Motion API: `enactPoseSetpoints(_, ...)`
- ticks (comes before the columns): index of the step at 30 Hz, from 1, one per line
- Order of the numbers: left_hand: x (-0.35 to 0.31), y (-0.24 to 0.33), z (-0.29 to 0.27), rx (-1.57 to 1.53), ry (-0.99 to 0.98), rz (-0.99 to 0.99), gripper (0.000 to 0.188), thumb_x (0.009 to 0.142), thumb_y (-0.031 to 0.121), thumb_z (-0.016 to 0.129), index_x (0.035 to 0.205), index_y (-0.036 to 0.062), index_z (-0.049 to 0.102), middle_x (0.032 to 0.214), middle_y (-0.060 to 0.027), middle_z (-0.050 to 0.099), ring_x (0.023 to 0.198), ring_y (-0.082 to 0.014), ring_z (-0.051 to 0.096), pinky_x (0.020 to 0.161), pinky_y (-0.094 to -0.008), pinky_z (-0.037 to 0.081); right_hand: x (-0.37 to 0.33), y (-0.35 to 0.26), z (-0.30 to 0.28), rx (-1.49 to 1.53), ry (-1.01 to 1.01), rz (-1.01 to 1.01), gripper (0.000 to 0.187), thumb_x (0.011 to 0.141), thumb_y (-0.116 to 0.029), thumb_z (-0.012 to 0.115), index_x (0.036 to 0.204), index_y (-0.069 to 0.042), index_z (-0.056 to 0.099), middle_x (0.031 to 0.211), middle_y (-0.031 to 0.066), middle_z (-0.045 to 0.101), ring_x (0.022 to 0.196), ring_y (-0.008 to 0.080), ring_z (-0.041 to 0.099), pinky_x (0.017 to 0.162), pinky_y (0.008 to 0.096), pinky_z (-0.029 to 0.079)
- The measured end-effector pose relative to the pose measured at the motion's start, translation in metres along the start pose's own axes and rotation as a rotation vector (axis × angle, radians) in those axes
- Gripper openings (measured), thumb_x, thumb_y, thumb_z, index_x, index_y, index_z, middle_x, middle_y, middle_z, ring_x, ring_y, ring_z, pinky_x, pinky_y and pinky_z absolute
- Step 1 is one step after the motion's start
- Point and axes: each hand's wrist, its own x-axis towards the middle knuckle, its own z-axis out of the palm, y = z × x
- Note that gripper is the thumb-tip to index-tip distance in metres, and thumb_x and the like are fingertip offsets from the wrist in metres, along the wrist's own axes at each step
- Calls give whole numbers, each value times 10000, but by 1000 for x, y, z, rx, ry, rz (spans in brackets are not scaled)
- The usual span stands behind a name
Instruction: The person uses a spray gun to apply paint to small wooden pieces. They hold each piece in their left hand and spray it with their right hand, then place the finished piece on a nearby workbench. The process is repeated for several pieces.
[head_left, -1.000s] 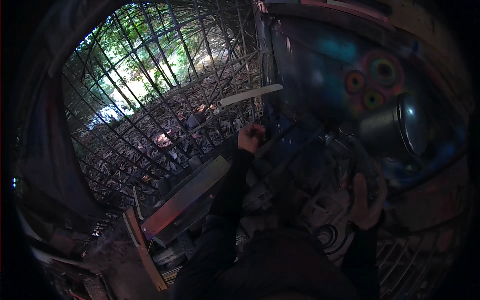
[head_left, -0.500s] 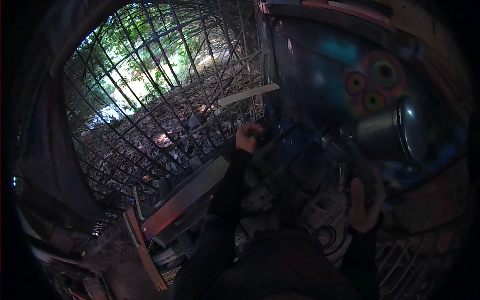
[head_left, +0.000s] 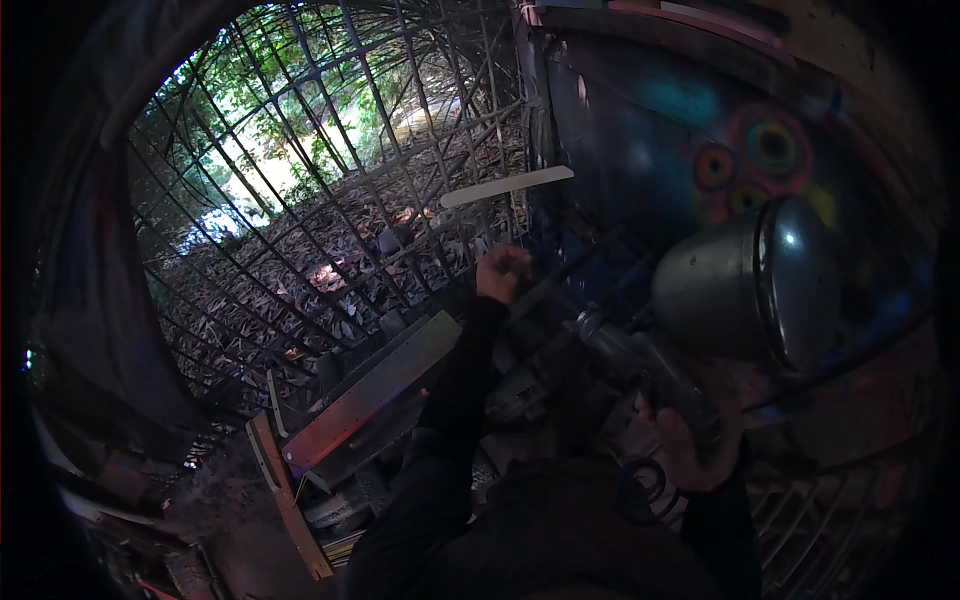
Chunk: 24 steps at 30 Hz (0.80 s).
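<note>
Head view: a spray gun (head_left: 650, 362) is held by the right hand (head_left: 697, 445), its fingers wrapped around the handle, and the nozzle end is pointed up and to the left of that hand. A large metal cup (head_left: 712, 285) is seen above the right hand, beside the gun. The left hand (head_left: 503, 272) is raised with its fingers curled in; whether anything is pinched there cannot be told. Just above the left hand, a pale strip (head_left: 508, 187) is seen, lying nearly level. Below and left of it, a long board (head_left: 375, 395) is placed at a slant. Beyond the right hand, a panel (head_left: 640, 150) is marked with painted rings.
</note>
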Motion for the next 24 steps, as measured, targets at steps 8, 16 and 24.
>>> enactPoseSetpoints(8, -2, 4, -8, -13, 26, -23, 122, 835, 129, 627, 844, 13, 592, 729, -16, 597, 677, -112, 569, 621, -274, 477, -10, 15, -17, 132, 371, 249, 412, 862, -140, 537, 1224, 37, 450, 865, 101, 597, 706, 124, 551, 644, 243, 453)
enactPoseSetpoints(16, -5, 11, -17, 672, 223, 381, 110, 828, 105, 598, 878, 11, 622, 785, -137, 639, 725, -256, 645, 645, -341, 493, 8, 6, -49, 145, 475, 274, 383, 916, -162, 527, 1239, 18, 429, 887, 85, 607, 661, 118, 549, 562, 236, 432)
enactPoseSetpoints(24, -5, 16, -25, 861, 130, 516, 137, 721, 70, 615, 852, 43, 585, 777, -151, 579, 738, -376, 588, 624, -402, 477, 46, -23, -56, 51, 298, 254, 257, 921, -208, 528, 1091, -16, 535, 752, 28, 607, 625, 61, 556, 454, 183, 394)
